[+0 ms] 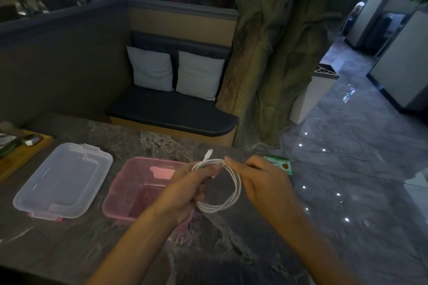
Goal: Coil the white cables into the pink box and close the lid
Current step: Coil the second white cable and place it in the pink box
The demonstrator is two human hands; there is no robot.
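A white cable is wound into a loose round coil above the dark stone table. My left hand grips the coil on its left side, and one plug end sticks up past my fingers. My right hand pinches the top of the coil with thumb and forefinger. The pink box stands open just left of the hands, and its right side is hidden behind my left hand. Its clear lid lies flat on the table further left.
A wooden tray with a metal spoon sits at the table's far left. A green card lies by the table's right edge, beyond my right hand. The stone table ends at the right above a tiled floor. A bench with two pillows stands behind.
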